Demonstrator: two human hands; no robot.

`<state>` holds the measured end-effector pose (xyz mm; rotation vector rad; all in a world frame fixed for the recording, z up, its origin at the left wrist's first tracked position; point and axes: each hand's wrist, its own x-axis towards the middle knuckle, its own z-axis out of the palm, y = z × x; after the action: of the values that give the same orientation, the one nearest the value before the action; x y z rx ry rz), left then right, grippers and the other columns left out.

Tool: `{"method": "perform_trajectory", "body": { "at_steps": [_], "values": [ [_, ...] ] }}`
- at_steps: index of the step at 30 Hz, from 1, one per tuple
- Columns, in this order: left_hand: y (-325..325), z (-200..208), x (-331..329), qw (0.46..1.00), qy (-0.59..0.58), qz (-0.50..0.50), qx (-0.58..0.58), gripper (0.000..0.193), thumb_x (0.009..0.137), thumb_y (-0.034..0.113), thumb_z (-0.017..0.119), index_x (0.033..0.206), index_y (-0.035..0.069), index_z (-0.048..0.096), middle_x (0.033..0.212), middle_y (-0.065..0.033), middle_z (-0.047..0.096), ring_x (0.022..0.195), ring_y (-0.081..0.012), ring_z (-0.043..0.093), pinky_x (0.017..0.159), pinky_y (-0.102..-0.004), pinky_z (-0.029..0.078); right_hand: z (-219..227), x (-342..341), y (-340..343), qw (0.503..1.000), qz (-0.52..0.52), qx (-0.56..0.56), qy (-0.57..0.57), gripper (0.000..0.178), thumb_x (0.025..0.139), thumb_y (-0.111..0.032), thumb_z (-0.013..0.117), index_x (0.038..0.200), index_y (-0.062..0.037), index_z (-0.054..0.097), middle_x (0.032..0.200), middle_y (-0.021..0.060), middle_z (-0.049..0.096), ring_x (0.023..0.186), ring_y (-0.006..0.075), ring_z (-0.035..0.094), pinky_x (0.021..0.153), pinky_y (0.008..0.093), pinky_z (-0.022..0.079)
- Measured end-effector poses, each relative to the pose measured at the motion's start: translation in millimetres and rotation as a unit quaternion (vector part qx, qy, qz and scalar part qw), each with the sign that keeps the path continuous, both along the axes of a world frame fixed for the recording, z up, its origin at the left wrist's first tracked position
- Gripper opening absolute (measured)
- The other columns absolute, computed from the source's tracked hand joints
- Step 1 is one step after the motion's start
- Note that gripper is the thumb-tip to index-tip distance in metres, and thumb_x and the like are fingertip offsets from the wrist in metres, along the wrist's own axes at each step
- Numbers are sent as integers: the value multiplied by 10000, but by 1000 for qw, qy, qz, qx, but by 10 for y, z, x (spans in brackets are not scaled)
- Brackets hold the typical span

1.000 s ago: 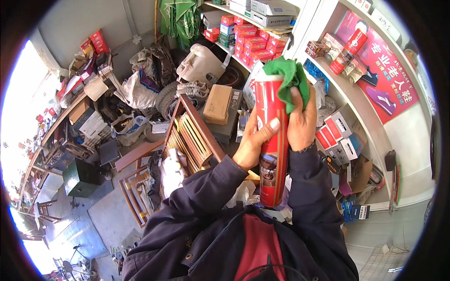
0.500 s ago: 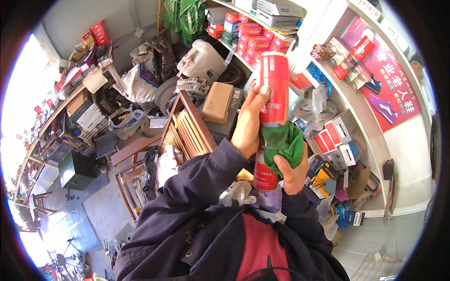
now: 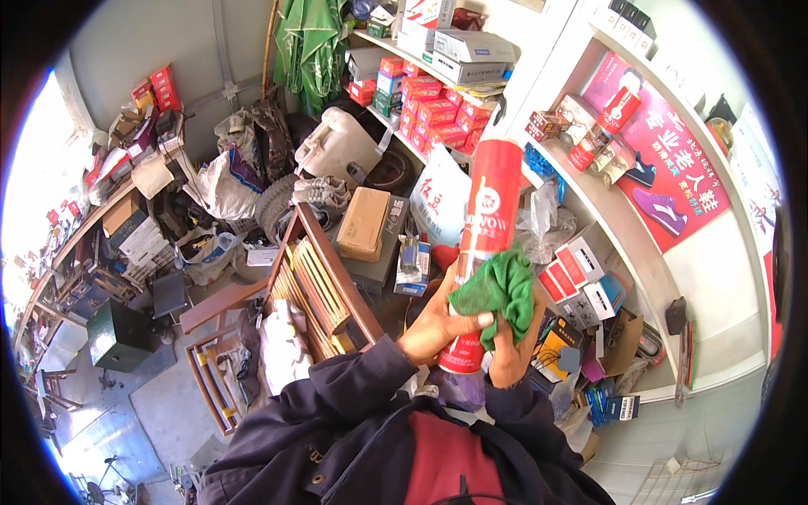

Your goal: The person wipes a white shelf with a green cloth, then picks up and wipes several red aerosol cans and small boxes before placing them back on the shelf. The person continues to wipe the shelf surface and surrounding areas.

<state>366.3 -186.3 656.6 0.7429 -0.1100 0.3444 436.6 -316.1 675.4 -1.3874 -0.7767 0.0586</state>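
A tall red cylindrical bottle [image 3: 492,181] with white lettering is held up in front of my chest, its top leaning slightly right. Its middle is partly hidden by a bunched green cloth [image 3: 497,290]. My left hand [image 3: 433,328] is closed round the lower part of the bottle, thumb against the cloth's edge. On the other side my right hand [image 3: 512,353] is closed on the cloth and presses it to the bottle. The bottle's red base shows below both hands.
A wooden frame with slats [image 3: 324,290] stands left of my hands, beside a brown cardboard box [image 3: 364,223]. To the right, shelves hold shoe boxes [image 3: 581,252] and a similar red bottle [image 3: 621,109]. Red boxes [image 3: 433,114] are stacked at the back. A dark green cabinet [image 3: 122,332] is far left.
My left hand has slid from the bottle's upper part to its lower part, near the cloth. The bottle now sits lower in view and its upper lettering shows. My right hand keeps the cloth.
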Motion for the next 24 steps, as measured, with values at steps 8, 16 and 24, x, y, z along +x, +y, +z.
{"method": "perform_trajectory", "body": {
  "at_steps": [8, 16, 24],
  "values": [
    [-224, 14, -74, 973, 33, 41, 224, 1270, 767, 2, 905, 1701, 62, 46, 1570, -120, 486, 1425, -197, 479, 1170, -366, 408, 575, 803, 194, 968, -154, -34, -193, 448, 1085, -210, 605, 1456, -9, 455, 1357, 118, 566, 1200, 202, 563, 1065, 360, 434],
    [6, 58, -15, 882, 137, 217, 396, 1165, 760, 194, 892, 1680, 70, 189, 1454, -263, 601, 1306, -361, 651, 1047, -390, 527, 245, 140, 235, 962, -128, -85, -225, 667, 1045, -275, 652, 1538, 49, 343, 1459, 252, 489, 1352, 341, 504, 1149, 455, 378],
    [-311, -7, 11, 846, 146, 233, 456, 1208, 726, 235, 920, 1686, 110, 197, 1365, -283, 650, 1212, -444, 676, 978, -439, 572, 780, 785, 298, 973, -148, -20, -176, 556, 1084, -200, 599, 1530, 51, 381, 1379, 280, 583, 1241, 360, 613, 1065, 431, 466]
  ]
}}
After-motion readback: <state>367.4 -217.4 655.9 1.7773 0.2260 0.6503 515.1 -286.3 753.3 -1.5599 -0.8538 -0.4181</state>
